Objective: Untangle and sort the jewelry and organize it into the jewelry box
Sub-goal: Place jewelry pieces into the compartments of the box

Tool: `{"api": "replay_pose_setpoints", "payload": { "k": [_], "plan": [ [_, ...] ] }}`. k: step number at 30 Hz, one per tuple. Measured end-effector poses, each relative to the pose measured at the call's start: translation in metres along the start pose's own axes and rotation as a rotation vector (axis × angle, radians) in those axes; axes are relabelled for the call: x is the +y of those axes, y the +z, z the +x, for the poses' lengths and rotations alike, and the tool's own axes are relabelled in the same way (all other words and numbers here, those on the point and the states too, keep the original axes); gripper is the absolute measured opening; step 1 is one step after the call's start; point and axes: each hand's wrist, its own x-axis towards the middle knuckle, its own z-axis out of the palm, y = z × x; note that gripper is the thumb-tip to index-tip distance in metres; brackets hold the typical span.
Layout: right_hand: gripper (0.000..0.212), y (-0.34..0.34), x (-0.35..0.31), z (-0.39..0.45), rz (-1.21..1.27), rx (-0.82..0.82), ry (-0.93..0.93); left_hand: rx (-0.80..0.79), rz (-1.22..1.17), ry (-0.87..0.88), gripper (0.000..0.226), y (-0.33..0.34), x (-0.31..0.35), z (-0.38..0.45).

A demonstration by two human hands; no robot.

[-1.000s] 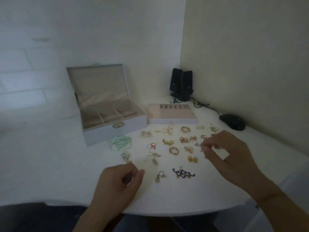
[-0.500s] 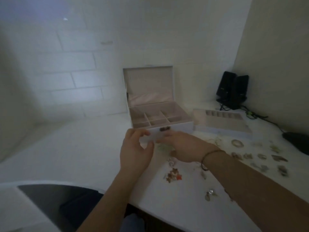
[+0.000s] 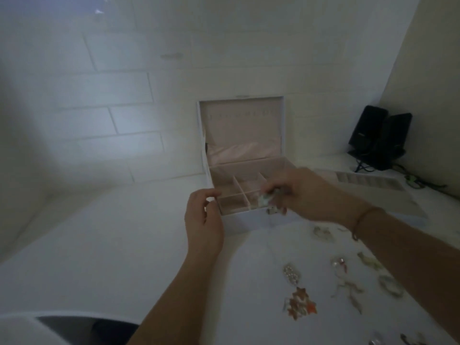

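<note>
Jewelry box [image 3: 251,220] sits open, right hand [image 3: 306,192] pinching a blurry greenish piece [image 3: 265,199] over the front compartments, left hand [image 3: 202,220] loosely curled w/ nothing in it afaict.

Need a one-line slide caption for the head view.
Right hand holds a pale green piece over the open jewelry box; left hand beside it.

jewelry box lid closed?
No, the white jewelry box stands with its pink-lined lid raised upright, its divided compartments exposed.
</note>
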Motion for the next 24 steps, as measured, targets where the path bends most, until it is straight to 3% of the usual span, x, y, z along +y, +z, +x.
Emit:
{"api": "replay_pose_setpoints", "payload": {
  "k": [7, 12, 16, 19, 22, 24],
  "plan": [
    [0.017, 0.005, -0.007, 0.069, 0.019, 0.092, 0.033, 0.014, -0.097, -0.087, 0.034, -0.002, 0.002, 0.001],
    [0.014, 0.03, 0.007, 0.077, -0.226, -0.056, 0.098, -0.007, -0.118, -0.097, 0.033, -0.001, 0.002, 0.002],
    [0.015, 0.051, 0.012, 0.08, -0.292, -0.251, 0.091, -0.018, -0.107, -0.1, 0.035, 0.0, 0.002, 0.002],
    [0.023, 0.048, 0.01, 0.079, -0.193, -0.304, 0.114, -0.038, -0.086, -0.093, 0.037, 0.0, 0.003, 0.002],
    [0.03, 0.031, 0.013, 0.071, -0.044, -0.344, 0.126, -0.079, -0.031, 0.021, 0.037, -0.001, 0.004, 0.0],
    [0.026, 0.019, 0.02, 0.064, -0.048, -0.288, 0.102, -0.109, 0.019, 0.12, 0.04, 0.0, 0.0, 0.0]
  ]
}}
